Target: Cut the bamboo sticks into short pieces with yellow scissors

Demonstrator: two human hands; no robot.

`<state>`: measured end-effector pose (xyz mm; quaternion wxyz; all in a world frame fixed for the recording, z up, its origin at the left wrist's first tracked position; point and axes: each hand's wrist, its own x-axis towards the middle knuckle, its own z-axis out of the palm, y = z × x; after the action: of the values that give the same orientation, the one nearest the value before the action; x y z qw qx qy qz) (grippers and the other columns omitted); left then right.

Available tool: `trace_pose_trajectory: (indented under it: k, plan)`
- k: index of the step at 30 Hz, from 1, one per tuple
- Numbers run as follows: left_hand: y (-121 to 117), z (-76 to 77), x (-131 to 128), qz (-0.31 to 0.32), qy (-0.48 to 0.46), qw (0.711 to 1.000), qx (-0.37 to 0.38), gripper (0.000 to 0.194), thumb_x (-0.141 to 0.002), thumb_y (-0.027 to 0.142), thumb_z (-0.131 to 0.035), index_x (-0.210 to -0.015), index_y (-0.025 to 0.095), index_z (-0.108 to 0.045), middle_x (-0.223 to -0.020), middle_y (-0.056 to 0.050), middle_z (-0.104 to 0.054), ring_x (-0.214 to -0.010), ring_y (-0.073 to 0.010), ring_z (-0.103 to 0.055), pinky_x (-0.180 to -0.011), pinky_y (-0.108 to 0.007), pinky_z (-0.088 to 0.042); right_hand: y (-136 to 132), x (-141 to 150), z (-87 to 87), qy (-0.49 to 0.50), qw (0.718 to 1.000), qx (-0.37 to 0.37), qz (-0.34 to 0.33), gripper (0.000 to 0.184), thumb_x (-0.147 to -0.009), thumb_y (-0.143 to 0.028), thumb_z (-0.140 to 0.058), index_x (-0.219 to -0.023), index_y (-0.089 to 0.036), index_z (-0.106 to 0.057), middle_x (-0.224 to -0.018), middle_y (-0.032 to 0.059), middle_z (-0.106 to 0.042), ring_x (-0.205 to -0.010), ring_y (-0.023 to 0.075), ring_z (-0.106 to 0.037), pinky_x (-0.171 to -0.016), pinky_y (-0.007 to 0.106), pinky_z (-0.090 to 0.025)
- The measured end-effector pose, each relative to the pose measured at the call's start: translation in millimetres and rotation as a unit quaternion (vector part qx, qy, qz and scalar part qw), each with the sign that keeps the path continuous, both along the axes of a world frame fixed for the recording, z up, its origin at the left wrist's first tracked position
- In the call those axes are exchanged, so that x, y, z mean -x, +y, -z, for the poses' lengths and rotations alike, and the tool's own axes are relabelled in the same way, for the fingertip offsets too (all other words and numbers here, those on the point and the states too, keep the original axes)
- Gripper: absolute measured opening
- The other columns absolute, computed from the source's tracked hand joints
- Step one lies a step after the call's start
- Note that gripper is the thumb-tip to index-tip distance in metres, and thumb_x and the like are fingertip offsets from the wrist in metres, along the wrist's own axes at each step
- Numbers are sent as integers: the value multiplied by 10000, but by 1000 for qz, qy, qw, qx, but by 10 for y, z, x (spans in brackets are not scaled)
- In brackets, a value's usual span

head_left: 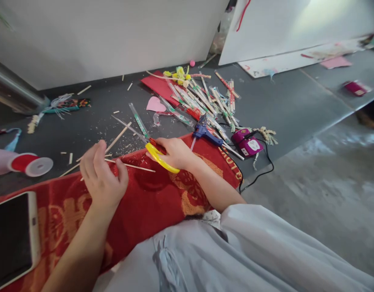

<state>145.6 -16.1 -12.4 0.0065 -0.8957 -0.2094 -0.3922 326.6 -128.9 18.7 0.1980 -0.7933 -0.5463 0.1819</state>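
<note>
My right hand (176,153) is closed around a pair of scissors (163,163) with yellow and red handles. The blades point up and left over the grey surface; I cannot tell whether they are parted. My left hand (103,174) is held with its fingers stretched out and its thumb apart, over the red towel (144,194). Thin wooden sticks (135,166) lie around and partly behind that hand, so some of their lengths are hidden. Small pale chips are scattered beyond the scissors, near a wrapped chopstick packet (138,120).
A blue glue gun (205,133) and a purple box (246,142) with a black cord lie to the right. Behind them are piled wrapped chopsticks (199,95). On the left are a red ribbon spool (22,163) and a phone (12,239). White panels (114,36) stand at the back.
</note>
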Motion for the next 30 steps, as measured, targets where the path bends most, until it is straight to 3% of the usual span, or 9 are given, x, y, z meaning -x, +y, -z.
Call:
trace_pose_trajectory:
  k: [3,8,13,25,30]
  plan:
    - [32,31,4,-1,-3,1000,12,530,-850,169,-504,-1368,104,-414,-1222,-215,-584,-1166,-317,-552,-955,-510,-463,-21,-14,-15,-1,1000,4,-17,443,-891,-576,-467,-946,-164,-621,-873,87,-703,-742,166,-622,-594,249,-257]
    - [28,76,3,-16,18,993,119,373,-909,215,-462,-1275,174,-523,-1102,-135,-671,-1035,-242,-629,-886,-381,-491,-64,-85,-36,-12,999,19,-46,391,-886,-526,-507,-936,-156,-621,-817,64,-679,-678,138,-574,-587,248,-239]
    - [0,117,-13,-62,38,991,116,293,-928,290,-461,-1156,199,-621,-986,-73,-721,-868,-190,-674,-701,-269,-480,-71,-149,1,-20,998,13,-54,365,-874,-507,-527,-903,-152,-612,-792,55,-652,-659,132,-534,-594,245,-246]
    - [12,155,-13,-31,10,985,169,306,-939,301,-409,-1126,200,-630,-994,-69,-722,-875,-175,-675,-787,-280,-504,-60,-151,73,-12,997,-14,-68,341,-862,-488,-528,-862,-151,-574,-753,33,-602,-624,114,-468,-592,234,-255]
    - [13,144,-15,-26,-5,988,155,287,-934,279,-418,-1100,201,-639,-983,-60,-728,-863,-168,-681,-762,-264,-500,-67,-148,91,-17,997,-23,-71,345,-848,-495,-534,-876,-152,-563,-765,38,-604,-635,123,-489,-595,234,-265]
